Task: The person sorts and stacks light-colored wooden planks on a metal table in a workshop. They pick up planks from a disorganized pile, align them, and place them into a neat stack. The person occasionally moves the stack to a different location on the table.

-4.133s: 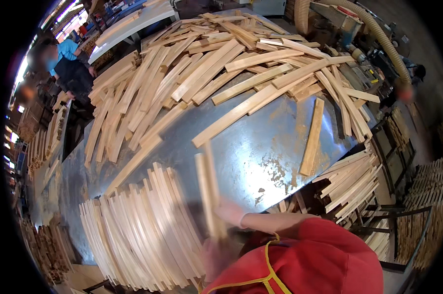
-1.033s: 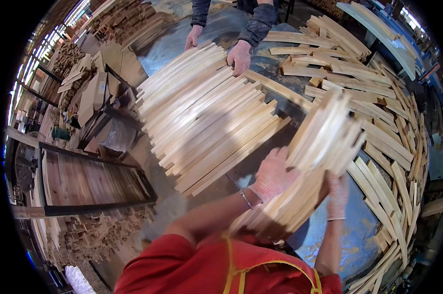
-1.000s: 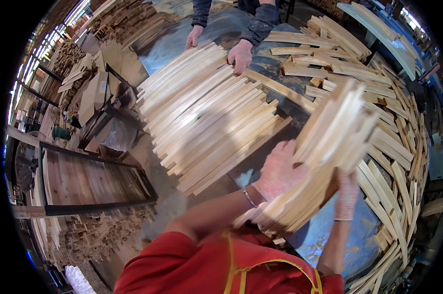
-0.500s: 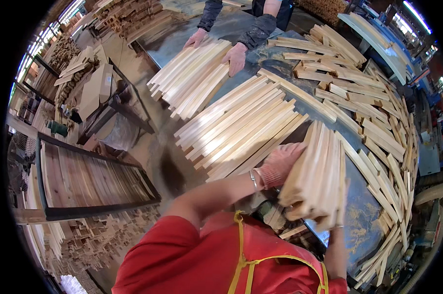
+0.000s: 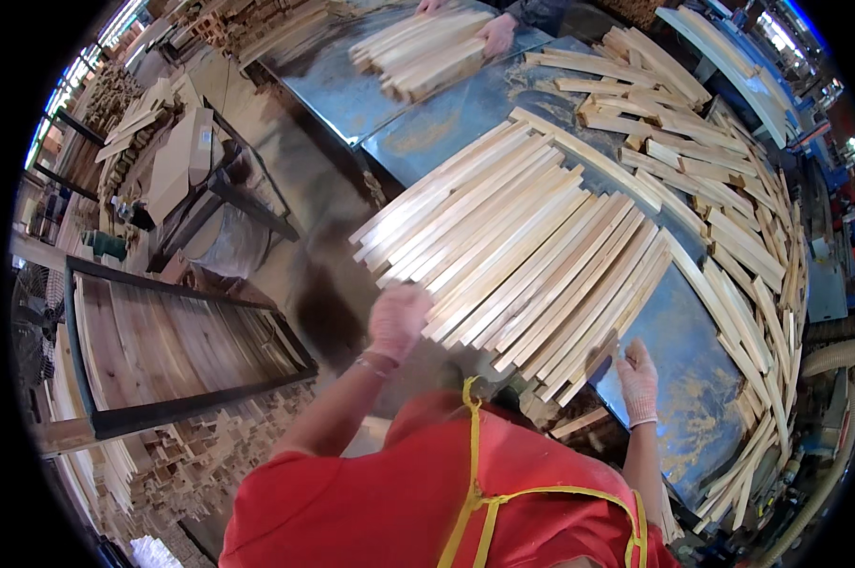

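A broad row of pale wooden strips (image 5: 503,246) lies side by side on the blue metal table (image 5: 692,398), their near ends uneven and poking past its edge. At the left of those near ends is my gloved left hand (image 5: 397,320), with its fingers partly hidden and blurred against the wood. My gloved right hand (image 5: 637,379) is just off the row's right side, fingers extended and nothing in them. Across the table, a co-worker's gloved hands (image 5: 496,35) hold a separate bundle of strips (image 5: 423,52) from its far side.
A long strip (image 5: 588,156) borders the row's far ends. Beyond it, loose strips (image 5: 692,170) are heaped along the table's right side. A dark-framed rack of boards (image 5: 181,341) stands at left, near a cardboard piece (image 5: 183,161) on a stand.
The bundle I held has been set down flat at the row's right end, and my hands have come away from it. The co-worker's bundle has moved farther back.
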Tool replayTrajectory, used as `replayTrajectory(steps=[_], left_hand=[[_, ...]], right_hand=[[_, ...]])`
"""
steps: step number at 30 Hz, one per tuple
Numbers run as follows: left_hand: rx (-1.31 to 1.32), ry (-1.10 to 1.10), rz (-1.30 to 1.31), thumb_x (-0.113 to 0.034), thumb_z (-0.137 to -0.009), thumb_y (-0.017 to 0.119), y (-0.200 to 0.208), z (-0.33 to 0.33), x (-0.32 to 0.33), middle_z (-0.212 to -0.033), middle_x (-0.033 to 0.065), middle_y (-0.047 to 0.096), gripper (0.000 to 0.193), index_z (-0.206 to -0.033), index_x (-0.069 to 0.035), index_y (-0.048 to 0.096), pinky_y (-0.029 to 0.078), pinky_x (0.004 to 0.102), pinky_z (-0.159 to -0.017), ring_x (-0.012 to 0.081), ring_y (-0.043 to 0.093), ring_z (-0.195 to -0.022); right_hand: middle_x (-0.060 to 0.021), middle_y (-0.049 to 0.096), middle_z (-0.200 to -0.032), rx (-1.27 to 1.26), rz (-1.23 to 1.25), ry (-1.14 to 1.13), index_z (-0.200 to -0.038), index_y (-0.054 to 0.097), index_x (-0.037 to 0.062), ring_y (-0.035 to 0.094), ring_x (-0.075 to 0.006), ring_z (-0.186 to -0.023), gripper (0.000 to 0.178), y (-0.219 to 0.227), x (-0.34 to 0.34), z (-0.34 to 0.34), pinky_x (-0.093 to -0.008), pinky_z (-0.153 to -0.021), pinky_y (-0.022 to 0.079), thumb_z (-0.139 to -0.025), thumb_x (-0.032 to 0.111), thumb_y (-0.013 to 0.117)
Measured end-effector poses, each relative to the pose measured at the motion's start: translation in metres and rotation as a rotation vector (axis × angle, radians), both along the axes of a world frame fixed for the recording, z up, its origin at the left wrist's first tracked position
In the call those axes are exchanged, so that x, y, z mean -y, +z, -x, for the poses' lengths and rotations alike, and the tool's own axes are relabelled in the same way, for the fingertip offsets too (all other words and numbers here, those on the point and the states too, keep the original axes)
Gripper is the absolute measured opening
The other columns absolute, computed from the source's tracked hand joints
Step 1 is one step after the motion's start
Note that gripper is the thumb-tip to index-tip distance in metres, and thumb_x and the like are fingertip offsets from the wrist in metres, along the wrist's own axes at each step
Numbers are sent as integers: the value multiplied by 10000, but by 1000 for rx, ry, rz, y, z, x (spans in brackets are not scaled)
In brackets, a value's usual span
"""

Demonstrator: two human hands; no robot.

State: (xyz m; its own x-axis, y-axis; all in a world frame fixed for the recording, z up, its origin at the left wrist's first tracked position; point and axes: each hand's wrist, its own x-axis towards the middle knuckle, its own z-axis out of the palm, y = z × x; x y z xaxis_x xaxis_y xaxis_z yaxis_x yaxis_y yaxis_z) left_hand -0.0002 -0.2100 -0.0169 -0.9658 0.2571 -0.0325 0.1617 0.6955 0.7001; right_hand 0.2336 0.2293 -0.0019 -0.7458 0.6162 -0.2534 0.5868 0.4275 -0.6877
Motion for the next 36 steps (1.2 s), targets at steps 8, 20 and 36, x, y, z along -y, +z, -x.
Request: replayTrajectory(steps=[8, 20, 36], left_hand=[[922, 451, -919, -580, -928, 801, -79, -5, 59, -743, -18, 601, 431, -962, -182, 638, 465, 337, -553, 123, 563, -609], [847, -329, -673, -237, -962, 780, 89, -93, -21, -1124, 84, 707, 485, -1364, -3, 644, 575, 352, -946, 174, 686, -1062], [736, 24, -643, -342, -1041, 663, -13, -90, 1, -1004, 27, 620, 280, -1153, -86, 644, 530, 319, -756, 152, 609, -855]], right_hand=[[-111, 715, -1263, -162, 293, 220, -1530, 539, -25, 679, -203, -1169, 607, 41, 65, 79, -334, -1072, 521, -972, 117, 729], [-144, 719, -1202, -449, 999, -142, -1396, 587, -29, 701, -255, -1059, 455, 83, 146, 120, -389, -955, 591, -1004, 191, 657], [-249, 698, -1297, -11, 148, -418, -1537, 467, -43, 661, -377, -1177, 741, -35, 54, 49, -414, -1065, 505, -854, 158, 673]])
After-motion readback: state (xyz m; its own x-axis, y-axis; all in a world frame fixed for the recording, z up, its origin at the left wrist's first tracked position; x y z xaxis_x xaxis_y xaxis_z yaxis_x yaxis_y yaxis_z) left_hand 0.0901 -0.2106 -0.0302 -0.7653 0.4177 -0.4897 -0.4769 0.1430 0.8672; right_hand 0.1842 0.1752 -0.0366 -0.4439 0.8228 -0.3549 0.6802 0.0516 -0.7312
